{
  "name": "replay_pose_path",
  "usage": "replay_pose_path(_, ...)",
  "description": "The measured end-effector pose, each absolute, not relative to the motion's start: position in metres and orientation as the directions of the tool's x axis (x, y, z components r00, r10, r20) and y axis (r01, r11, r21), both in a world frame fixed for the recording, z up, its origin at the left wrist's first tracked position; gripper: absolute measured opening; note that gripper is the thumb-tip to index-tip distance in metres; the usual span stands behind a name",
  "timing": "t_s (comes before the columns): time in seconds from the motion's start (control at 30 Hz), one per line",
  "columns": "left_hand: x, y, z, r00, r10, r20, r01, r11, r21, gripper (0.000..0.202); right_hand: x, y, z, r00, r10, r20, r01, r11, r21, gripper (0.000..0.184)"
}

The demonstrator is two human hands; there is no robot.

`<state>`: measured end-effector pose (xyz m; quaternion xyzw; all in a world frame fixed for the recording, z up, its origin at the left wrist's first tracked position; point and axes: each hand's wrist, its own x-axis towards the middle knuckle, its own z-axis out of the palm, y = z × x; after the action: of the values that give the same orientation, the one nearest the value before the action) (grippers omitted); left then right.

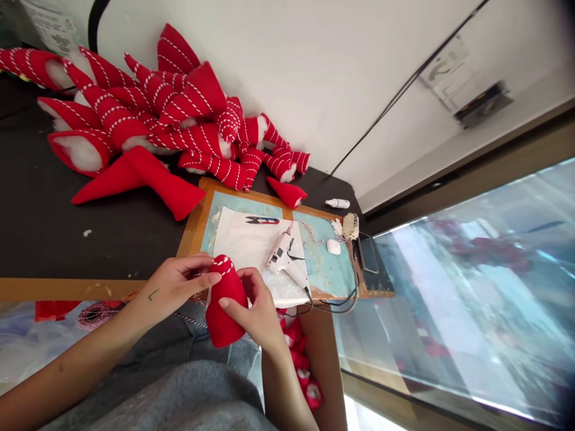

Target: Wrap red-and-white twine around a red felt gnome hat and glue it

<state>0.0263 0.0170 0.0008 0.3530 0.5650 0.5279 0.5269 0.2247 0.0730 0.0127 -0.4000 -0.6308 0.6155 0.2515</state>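
Low and just left of center in the head view, red felt cone (224, 317) is held off the table's near edge, narrow end up, tilted slightly, above the wearer's lap. Left hand (182, 282) pinches near the narrow end, thumb and fingers closed on it, right where the striped cord (223, 261) wraps the top. Right hand (258, 311) is closed around the side: thumb across the front, fingers behind, fingertips hidden. Red-and-white cord also runs below the left hand, near a cord ball (95, 315) at lower left. Just beyond the hands, white glue gun (285, 260) lies on a white sheet (238, 239), snips (263, 221) near its nozzle, all on a pale blue board (326, 275). Small white case (333, 246) sits on the board's right part; white bottle (338, 203) lies beyond it on the dark table (27, 233). Upper left: pile of cord-wrapped red cones (197, 96), white stuffing showing at several open ends.
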Motion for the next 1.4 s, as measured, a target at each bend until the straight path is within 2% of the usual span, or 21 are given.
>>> replay_pose_path(0.07, 0.026, 0.016, 0.003, -0.151, 0.954, -0.26, -0.199, 0.228, 0.953, 0.055, 0.225, 0.073, 0.012, -0.591, 0.783, -0.195, 0.15, -0.131, -0.98, 0.049)
replay_pose_path(0.17, 0.029, 0.016, 0.007, -0.036, 0.955, -0.294, -0.273, 0.274, 0.922, 0.059, 0.225, 0.072, 0.01, -0.626, 0.746, -0.228, 0.058, -0.247, -0.967, 0.05)
replay_pose_path(0.3, 0.03, 0.016, 0.002, 0.029, 0.974, -0.227, -0.319, 0.224, 0.921, 0.058, 0.224, 0.07, 0.011, -0.619, 0.737, -0.271, -0.003, -0.348, -0.938, 0.049)
replay_pose_path(0.4, 0.028, 0.017, -0.006, 0.068, 0.978, -0.199, -0.304, 0.211, 0.929, 0.063, 0.223, 0.07, 0.015, -0.668, 0.684, -0.294, -0.002, -0.397, -0.918, 0.051)
replay_pose_path(0.47, 0.026, 0.017, -0.009, 0.075, 0.976, -0.203, -0.287, 0.216, 0.933, 0.06, 0.223, 0.07, 0.018, -0.686, 0.677, -0.265, -0.009, -0.372, -0.928, 0.053)
replay_pose_path(0.53, 0.024, 0.018, -0.009, 0.022, 0.976, -0.216, -0.286, 0.213, 0.934, 0.052, 0.224, 0.07, 0.019, -0.658, 0.724, -0.207, 0.013, -0.263, -0.965, 0.058)
replay_pose_path(0.63, 0.023, 0.019, -0.004, -0.124, 0.965, -0.232, -0.274, 0.192, 0.942, 0.044, 0.226, 0.07, 0.018, -0.56, 0.811, -0.168, 0.183, -0.076, -0.98, 0.073)
replay_pose_path(0.7, 0.023, 0.019, -0.002, -0.164, 0.953, -0.254, -0.272, 0.204, 0.941, 0.046, 0.226, 0.071, 0.017, -0.537, 0.827, -0.167, 0.254, -0.031, -0.967, 0.065)
replay_pose_path(0.8, 0.024, 0.019, 0.001, -0.108, 0.949, -0.296, -0.311, 0.251, 0.917, 0.057, 0.225, 0.073, 0.015, -0.601, 0.779, -0.178, 0.171, -0.093, -0.981, 0.043)
replay_pose_path(0.87, 0.025, 0.019, 0.002, -0.032, 0.956, -0.291, -0.327, 0.265, 0.907, 0.061, 0.225, 0.075, 0.013, -0.643, 0.739, -0.199, 0.083, -0.191, -0.978, 0.04)
replay_pose_path(0.93, 0.025, 0.018, 0.003, 0.017, 0.964, -0.267, -0.339, 0.257, 0.905, 0.061, 0.225, 0.075, 0.011, -0.663, 0.717, -0.215, 0.027, -0.264, -0.964, 0.041)
replay_pose_path(1.0, 0.025, 0.017, 0.002, 0.015, 0.965, -0.262, -0.346, 0.25, 0.904, 0.058, 0.225, 0.074, 0.01, -0.658, 0.727, -0.196, -0.004, -0.264, -0.965, 0.043)
replay_pose_path(1.07, 0.025, 0.017, -0.001, -0.034, 0.96, -0.279, -0.33, 0.253, 0.909, 0.056, 0.226, 0.072, 0.012, -0.635, 0.757, -0.152, 0.018, -0.182, -0.983, 0.05)
replay_pose_path(1.17, 0.023, 0.017, -0.007, -0.112, 0.95, -0.293, -0.288, 0.251, 0.924, 0.057, 0.226, 0.071, 0.016, -0.595, 0.793, -0.126, 0.155, -0.041, -0.987, 0.073)
replay_pose_path(1.2, 0.023, 0.017, -0.009, -0.116, 0.949, -0.294, -0.278, 0.253, 0.926, 0.057, 0.226, 0.071, 0.017, -0.587, 0.798, -0.135, 0.196, -0.021, -0.98, 0.073)
replay_pose_path(1.27, 0.021, 0.017, -0.011, -0.093, 0.949, -0.303, -0.271, 0.268, 0.924, 0.06, 0.227, 0.072, 0.017, -0.587, 0.795, -0.153, 0.211, -0.032, -0.977, 0.06)
replay_pose_path(1.33, 0.019, 0.018, -0.011, -0.06, 0.949, -0.31, -0.273, 0.283, 0.919, 0.064, 0.228, 0.074, 0.014, -0.608, 0.776, -0.167, 0.152, -0.093, -0.984, 0.048)
replay_pose_path(1.4, 0.019, 0.018, -0.008, -0.021, 0.953, -0.302, -0.278, 0.285, 0.917, 0.065, 0.23, 0.075, 0.01, -0.638, 0.743, -0.202, 0.086, -0.192, -0.978, 0.049)
